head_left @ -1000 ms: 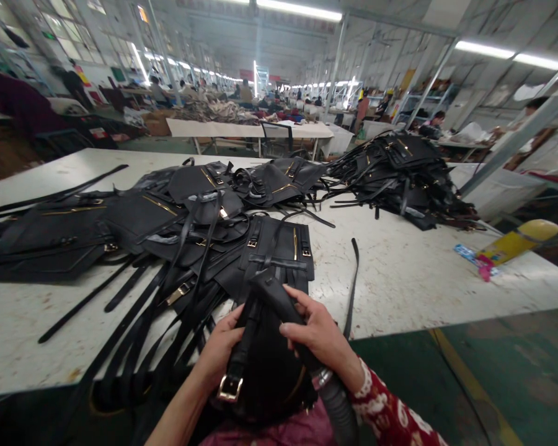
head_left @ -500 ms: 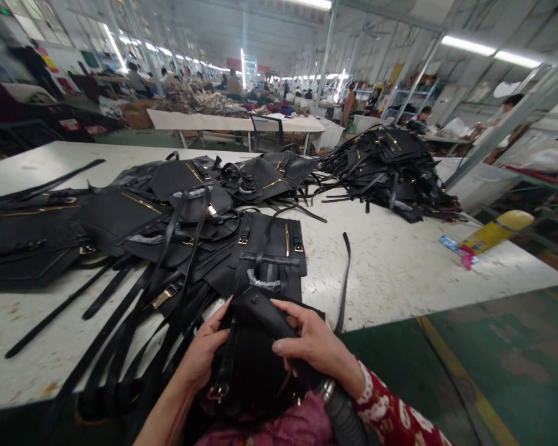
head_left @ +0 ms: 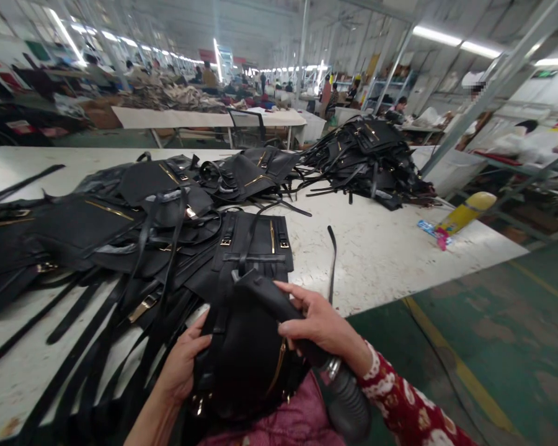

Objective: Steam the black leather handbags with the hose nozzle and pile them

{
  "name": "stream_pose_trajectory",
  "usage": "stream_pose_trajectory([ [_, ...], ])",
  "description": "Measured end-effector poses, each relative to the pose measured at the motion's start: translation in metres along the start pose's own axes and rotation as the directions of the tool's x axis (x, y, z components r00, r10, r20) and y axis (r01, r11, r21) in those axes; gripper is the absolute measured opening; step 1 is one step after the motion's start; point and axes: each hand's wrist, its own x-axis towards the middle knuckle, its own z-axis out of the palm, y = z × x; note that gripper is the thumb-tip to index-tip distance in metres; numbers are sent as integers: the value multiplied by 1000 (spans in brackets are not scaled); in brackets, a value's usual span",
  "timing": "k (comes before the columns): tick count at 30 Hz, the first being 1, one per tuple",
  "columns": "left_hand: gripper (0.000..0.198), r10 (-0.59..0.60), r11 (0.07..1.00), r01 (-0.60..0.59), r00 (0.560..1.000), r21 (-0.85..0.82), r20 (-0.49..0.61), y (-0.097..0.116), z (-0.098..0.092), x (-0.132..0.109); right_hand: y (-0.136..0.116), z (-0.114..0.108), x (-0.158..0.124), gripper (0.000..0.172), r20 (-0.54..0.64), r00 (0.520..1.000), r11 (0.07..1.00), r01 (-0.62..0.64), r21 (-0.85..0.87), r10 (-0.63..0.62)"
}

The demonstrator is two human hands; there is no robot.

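Observation:
A black bag (head_left: 244, 356) with a gold zip and buckles rests against my lap at the near table edge. Its left side is gripped by my left hand (head_left: 183, 356), thumb on top, the other fingers partly hidden. My right hand (head_left: 318, 319) is wrapped round a black hose nozzle (head_left: 263, 297), whose tip points up and left over the top of the bag. From the nozzle's lower end, past a metal clamp, a ribbed grey hose (head_left: 348, 406) runs down. Just beyond lies a flat black bag piece (head_left: 255, 241) with buckles and a zip.
Black bag parts and loose straps (head_left: 106, 334) cover the table's left side. A tall heap of black bags (head_left: 372, 161) stands at the far right. A yellow bottle (head_left: 469, 210) lies near the right edge of the white table (head_left: 376, 254). People sit farther back.
The bag now shows more of its front, with its zip in view. My left hand has moved lower along its side. The whole view has turned a little to the right.

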Motion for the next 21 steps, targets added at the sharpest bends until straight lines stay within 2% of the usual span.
stream_pose_trajectory([
  [2,75,-32,999,33,999,43,-21,-2,4,0,10,16,-2,68,19,1000,998,19,-55,-18],
  [4,75,-70,993,74,996,90,-56,-4,4,1,20,35,-2,69,-44,991,977,117,-178,-127],
  [6,73,-85,990,99,987,100,-136,-5,-1,3,27,52,-4,73,-83,972,928,183,-323,-220],
  [10,72,-54,996,71,951,47,-303,-5,-18,16,32,64,-20,78,-70,963,871,205,-446,-262],
  [15,73,-11,1000,13,933,3,-360,-2,-26,24,38,41,-49,78,-172,971,903,77,-423,-163],
  [17,70,-8,1000,6,907,-6,-422,-1,-28,22,43,25,-57,73,-220,968,942,43,-332,-122],
  [21,64,0,1000,-8,876,-16,-482,3,-29,18,53,-18,-63,63,-296,949,991,78,-108,-108],
])
